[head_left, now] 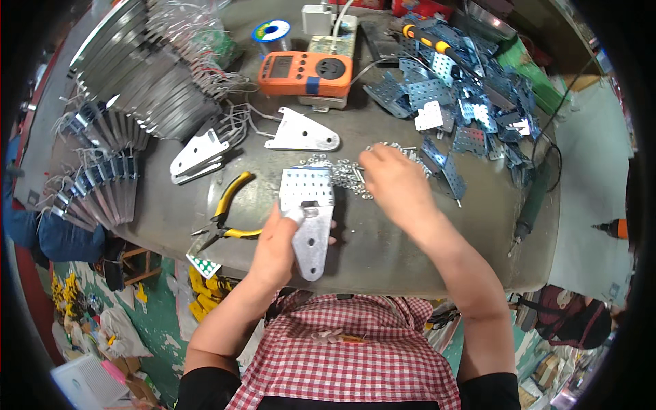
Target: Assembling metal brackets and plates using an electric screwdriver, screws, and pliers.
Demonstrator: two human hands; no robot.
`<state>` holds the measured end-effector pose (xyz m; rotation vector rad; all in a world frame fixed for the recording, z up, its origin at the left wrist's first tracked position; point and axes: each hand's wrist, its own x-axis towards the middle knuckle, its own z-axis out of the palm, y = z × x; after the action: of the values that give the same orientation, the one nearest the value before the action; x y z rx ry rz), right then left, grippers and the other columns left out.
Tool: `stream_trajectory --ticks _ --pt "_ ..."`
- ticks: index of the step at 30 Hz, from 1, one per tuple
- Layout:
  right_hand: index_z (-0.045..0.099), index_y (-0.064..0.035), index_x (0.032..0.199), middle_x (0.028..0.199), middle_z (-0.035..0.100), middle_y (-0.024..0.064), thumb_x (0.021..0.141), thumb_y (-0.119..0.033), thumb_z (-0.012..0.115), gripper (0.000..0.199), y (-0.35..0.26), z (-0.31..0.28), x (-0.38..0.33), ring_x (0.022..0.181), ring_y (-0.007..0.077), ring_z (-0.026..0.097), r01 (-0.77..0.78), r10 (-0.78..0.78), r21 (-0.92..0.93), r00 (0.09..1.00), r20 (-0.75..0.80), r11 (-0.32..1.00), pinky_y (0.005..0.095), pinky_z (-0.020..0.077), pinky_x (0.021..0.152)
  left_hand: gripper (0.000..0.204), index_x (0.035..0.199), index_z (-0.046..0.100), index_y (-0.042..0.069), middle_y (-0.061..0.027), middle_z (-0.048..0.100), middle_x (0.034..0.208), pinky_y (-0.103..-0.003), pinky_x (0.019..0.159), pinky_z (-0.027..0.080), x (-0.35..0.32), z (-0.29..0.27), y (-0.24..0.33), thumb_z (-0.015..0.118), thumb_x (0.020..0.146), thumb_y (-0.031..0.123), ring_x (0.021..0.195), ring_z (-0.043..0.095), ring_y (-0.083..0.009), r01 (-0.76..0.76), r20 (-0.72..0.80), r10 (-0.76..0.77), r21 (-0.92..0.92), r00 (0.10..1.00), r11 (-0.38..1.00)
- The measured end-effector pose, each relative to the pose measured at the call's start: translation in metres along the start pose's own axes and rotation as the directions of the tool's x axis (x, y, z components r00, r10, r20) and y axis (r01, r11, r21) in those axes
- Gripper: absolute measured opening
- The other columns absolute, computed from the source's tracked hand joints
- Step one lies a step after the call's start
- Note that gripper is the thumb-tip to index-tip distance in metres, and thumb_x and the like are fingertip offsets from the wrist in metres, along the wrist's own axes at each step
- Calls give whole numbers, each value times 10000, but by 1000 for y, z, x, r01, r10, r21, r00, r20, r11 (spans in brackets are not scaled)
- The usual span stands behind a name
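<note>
My left hand [275,247] grips a flat silver metal bracket [311,246] that tapers toward me, thumb on top. A perforated metal plate [306,184] sits at the bracket's wide far end. My right hand [396,184] reaches into a pile of small nuts and screws [350,176] just right of the bracket. Its fingers are pinched together at the pile, and what they hold is hidden. Left of my left hand lie yellow-and-black pliers [222,217], handles spread. Two more tapered brackets lie beyond, one silver-white [303,131] and one stacked group [199,156].
An orange multimeter [305,73] and a solder spool [271,31] stand at the back. Blue perforated plates [437,89] are heaped at the back right, with a screwdriver [427,38] on top. Stacked metal parts with wires [147,78] fill the left. A soldering iron [531,212] lies along the right edge.
</note>
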<state>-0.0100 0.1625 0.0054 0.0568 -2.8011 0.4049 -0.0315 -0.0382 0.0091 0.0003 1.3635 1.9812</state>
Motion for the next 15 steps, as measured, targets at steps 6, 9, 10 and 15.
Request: stream_trajectory --ticks 6,9,10,15 --pt "548 -37 857 804 554 101 733 -37 600 135 -41 -38 -12 738 295 569 -157 133 686 987 88 711 340 470 633 381 1246 359 20 -98 527 1052 -285 809 429 -2 9 -8 363 884 136 914 520 -141 -80 81 63 236 995 968" --pt "564 -34 865 799 547 110 737 -27 596 133 -43 -36 -17 739 296 564 -19 22 688 1000 3 725 349 462 631 383 1244 374 22 -87 531 1052 -273 834 398 -2 17 -10 373 882 148 937 502 -118 -151 130 102 460 986 875" --pt "565 -34 864 799 542 109 736 -22 588 130 -43 -36 -19 742 293 560 -5 12 645 1000 -5 764 353 462 634 383 1244 374 22 -87 531 1052 -273 834 398 -2 19 -9 373 882 148 937 502 -118 -153 137 100 458 985 876" --pt "542 -26 849 785 514 97 716 -23 549 133 -51 -51 -28 761 280 551 5 21 477 999 -50 879 362 467 642 405 1221 383 18 -96 533 1010 -282 826 402 -1 33 -10 463 834 107 946 503 -141 -205 212 88 629 973 750"
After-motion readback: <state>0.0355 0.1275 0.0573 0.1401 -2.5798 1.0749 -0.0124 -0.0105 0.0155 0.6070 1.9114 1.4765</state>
